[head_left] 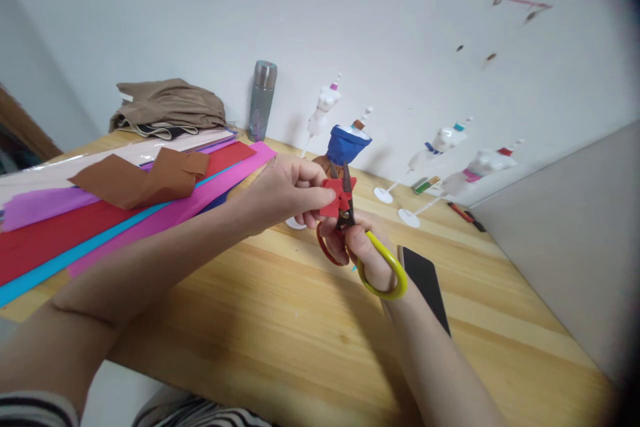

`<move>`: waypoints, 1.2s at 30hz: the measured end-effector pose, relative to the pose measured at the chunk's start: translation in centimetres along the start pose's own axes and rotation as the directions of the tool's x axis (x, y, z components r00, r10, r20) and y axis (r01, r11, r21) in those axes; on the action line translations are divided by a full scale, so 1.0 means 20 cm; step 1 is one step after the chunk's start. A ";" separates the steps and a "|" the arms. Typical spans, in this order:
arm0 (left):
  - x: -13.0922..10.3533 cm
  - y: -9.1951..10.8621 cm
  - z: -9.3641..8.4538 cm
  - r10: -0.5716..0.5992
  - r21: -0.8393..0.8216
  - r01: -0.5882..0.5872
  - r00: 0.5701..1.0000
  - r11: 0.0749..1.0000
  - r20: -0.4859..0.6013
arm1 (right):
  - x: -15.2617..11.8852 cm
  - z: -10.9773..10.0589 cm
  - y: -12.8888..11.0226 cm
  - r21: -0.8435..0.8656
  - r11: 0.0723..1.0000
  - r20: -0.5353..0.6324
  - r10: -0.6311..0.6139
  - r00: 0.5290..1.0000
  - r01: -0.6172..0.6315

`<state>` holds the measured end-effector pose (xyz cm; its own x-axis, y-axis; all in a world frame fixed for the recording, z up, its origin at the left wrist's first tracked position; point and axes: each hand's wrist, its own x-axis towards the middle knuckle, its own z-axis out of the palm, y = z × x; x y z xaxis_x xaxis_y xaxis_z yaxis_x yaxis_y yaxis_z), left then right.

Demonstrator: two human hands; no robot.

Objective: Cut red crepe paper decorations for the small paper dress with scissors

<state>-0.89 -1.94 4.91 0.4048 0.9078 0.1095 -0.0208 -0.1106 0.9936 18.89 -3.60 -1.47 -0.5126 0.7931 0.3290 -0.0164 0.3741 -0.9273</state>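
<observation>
Between the thumb and fingers of my left hand (295, 190) is a small piece of red crepe paper (329, 205), held up over the table. My right hand (367, 247) has its thumb and fingers through the handles of a pair of scissors (387, 265), one loop yellow and the other red. The dark blades are parted and point away from me, with the red paper between them. Just behind my hands stands a small dress form (350, 143) with blue and brown paper around it; its lower part is hidden by my hands.
Three more small white dress forms (325, 107), (445, 140), (487, 163) stand near the wall. On the left lie coloured paper sheets (125, 227), a brown piece (135, 180) and a folded cloth (170, 103). A flask (263, 100) stands behind; a black phone-like slab (425, 287) lies right.
</observation>
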 end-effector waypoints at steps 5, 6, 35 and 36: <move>0.00 -0.02 0.01 0.015 0.003 -0.015 1.000 1.000 0.006 | 0.00 -0.01 0.01 -0.008 1.000 0.008 -0.017 1.000 0.017; 0.00 -0.02 0.01 0.020 0.000 -0.020 1.000 1.000 0.009 | 0.00 -0.01 0.01 -0.006 1.000 0.007 -0.019 1.000 0.019; 0.00 0.02 -0.02 -0.047 0.033 0.047 0.999 0.998 0.009 | 0.00 -0.01 -0.01 0.008 1.000 0.011 0.030 0.999 -0.030; 0.00 0.02 -0.02 -0.048 0.035 0.047 0.999 0.998 0.007 | 0.00 0.00 -0.01 0.010 1.000 0.011 0.029 1.000 -0.029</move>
<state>-1.31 -1.90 5.29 0.4114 0.9094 0.0618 0.0302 -0.0814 0.9962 18.94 -3.61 -1.23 -0.5225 0.7982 0.2997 -0.0101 0.3457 -0.9383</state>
